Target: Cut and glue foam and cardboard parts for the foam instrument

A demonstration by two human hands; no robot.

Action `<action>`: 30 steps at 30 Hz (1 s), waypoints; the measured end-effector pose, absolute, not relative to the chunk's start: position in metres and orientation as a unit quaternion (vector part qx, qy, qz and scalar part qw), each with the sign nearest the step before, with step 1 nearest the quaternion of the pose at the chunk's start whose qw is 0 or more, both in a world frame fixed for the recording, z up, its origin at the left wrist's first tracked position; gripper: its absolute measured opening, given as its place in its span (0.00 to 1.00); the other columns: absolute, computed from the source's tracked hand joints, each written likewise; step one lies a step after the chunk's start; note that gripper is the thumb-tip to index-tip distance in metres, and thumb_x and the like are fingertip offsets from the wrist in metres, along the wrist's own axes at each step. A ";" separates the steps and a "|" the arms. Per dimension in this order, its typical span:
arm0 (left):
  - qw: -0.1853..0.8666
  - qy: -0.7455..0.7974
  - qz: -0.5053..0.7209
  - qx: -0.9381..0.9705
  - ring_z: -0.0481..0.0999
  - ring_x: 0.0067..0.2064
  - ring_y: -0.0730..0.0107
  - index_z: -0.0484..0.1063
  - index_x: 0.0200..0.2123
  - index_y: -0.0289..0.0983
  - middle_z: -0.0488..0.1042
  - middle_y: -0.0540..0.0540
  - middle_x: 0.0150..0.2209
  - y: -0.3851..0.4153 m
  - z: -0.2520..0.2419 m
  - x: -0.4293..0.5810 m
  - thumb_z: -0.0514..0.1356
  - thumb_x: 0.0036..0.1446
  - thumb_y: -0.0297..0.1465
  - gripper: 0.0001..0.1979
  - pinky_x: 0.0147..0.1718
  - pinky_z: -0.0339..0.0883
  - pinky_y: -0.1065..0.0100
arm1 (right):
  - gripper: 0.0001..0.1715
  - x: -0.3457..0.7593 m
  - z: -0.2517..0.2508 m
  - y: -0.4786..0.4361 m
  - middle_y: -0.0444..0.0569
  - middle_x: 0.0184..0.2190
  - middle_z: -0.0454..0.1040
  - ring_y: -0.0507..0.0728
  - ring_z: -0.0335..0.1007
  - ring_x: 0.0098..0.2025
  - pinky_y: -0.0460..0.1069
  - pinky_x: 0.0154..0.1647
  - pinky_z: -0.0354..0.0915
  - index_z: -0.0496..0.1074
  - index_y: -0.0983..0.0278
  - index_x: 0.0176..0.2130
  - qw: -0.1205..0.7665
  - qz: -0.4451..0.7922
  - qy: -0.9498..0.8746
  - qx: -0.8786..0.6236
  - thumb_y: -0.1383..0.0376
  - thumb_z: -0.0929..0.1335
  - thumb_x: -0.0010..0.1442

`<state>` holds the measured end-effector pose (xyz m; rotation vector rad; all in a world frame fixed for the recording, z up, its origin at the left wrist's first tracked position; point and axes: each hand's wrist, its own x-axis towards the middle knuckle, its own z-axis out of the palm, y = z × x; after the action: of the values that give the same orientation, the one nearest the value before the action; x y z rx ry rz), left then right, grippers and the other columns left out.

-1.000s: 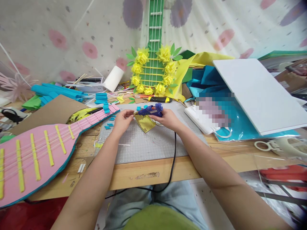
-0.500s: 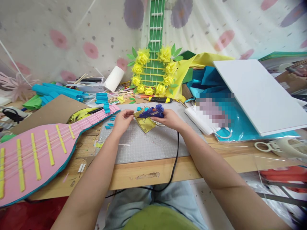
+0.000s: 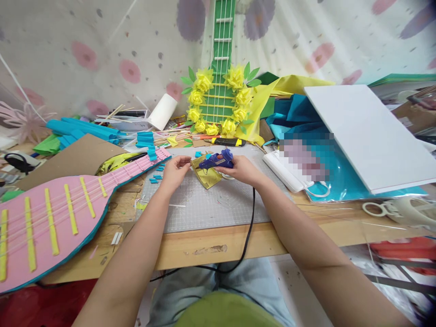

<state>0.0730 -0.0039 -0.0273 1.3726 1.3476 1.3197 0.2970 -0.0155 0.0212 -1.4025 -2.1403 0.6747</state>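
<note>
My right hand (image 3: 240,168) is wrapped round a blue glue gun (image 3: 218,159), whose nozzle points left. Beneath the gun lies a yellow-olive square piece (image 3: 211,180) on the grey cutting mat (image 3: 218,211). By the nozzle, the thumb and fingers of my left hand (image 3: 176,170) are pinched close together; whatever they hold is too small to make out. Several short blue rolled pieces (image 3: 156,178) lie on the mat just left of that hand. The gun's black cord (image 3: 251,218) hangs from my right hand over the table edge.
A pink guitar shape (image 3: 61,218) with yellow strips lies at left. Behind the mat stand a green guitar shape (image 3: 220,109) with yellow flowers and a yellow-black cutter (image 3: 226,142). At right are a white power strip (image 3: 282,170), a white board (image 3: 371,136) and scissors (image 3: 378,209).
</note>
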 end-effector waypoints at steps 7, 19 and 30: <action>0.395 0.533 0.522 0.537 0.74 0.37 0.67 0.73 0.33 0.35 0.76 0.45 0.34 -0.003 -0.028 0.072 0.61 0.40 0.29 0.12 0.42 0.68 0.61 | 0.23 0.299 0.020 -0.015 0.48 0.32 0.77 0.58 0.72 0.34 0.50 0.35 0.66 0.73 0.61 0.44 0.237 0.227 -0.794 -0.512 0.51 0.67 0.52; 0.399 0.530 0.520 0.537 0.74 0.37 0.66 0.73 0.33 0.35 0.76 0.44 0.34 -0.005 -0.025 0.074 0.62 0.40 0.31 0.13 0.40 0.69 0.61 | 0.22 0.296 0.020 -0.015 0.48 0.33 0.77 0.58 0.71 0.35 0.49 0.34 0.64 0.74 0.62 0.42 0.240 0.244 -0.781 -0.523 0.52 0.67 0.52; 0.415 0.530 0.525 0.521 0.74 0.35 0.66 0.72 0.32 0.33 0.75 0.44 0.32 -0.008 -0.019 0.077 0.61 0.40 0.29 0.12 0.36 0.70 0.61 | 0.23 0.297 0.018 -0.013 0.49 0.32 0.76 0.58 0.71 0.35 0.49 0.35 0.65 0.74 0.64 0.40 0.288 0.262 -0.735 -0.555 0.50 0.68 0.50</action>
<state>0.0771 -0.0078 -0.0189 1.3080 1.3325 1.3176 0.2973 -0.0126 0.0176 -1.4828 -1.9620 0.6989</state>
